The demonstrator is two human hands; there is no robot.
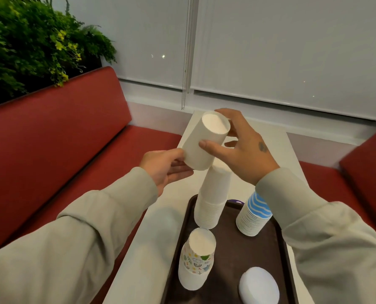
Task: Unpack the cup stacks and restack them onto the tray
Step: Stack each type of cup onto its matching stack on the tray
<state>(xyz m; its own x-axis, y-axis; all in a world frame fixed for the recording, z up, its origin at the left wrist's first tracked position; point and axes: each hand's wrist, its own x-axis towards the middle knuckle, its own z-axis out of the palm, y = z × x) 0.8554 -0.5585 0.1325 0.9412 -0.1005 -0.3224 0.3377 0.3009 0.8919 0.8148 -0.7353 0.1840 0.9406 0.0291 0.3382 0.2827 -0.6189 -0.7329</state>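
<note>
A dark brown tray (268, 244) lies on the white table. On it stands a tall stack of upside-down white cups (212, 200), leaning a little. Above that stack I hold a white cup (201, 148), tilted with its base toward me. My right hand (241, 148) grips it near the base with thumb and fingers. At the cup's rim end, my left hand (166, 168) holds it from the left. A blue-and-white striped stack (253, 218) stands at the tray's right. Near the front are a patterned cup on a white cup (196, 260) and a white cup base (259, 286).
The narrow white table (147, 249) runs away from me between red bench seats (57, 137). A green plant (33, 40) stands behind the left bench. Window blinds (292, 44) fill the far wall. Something small and purple (236, 201) shows behind the tall stack.
</note>
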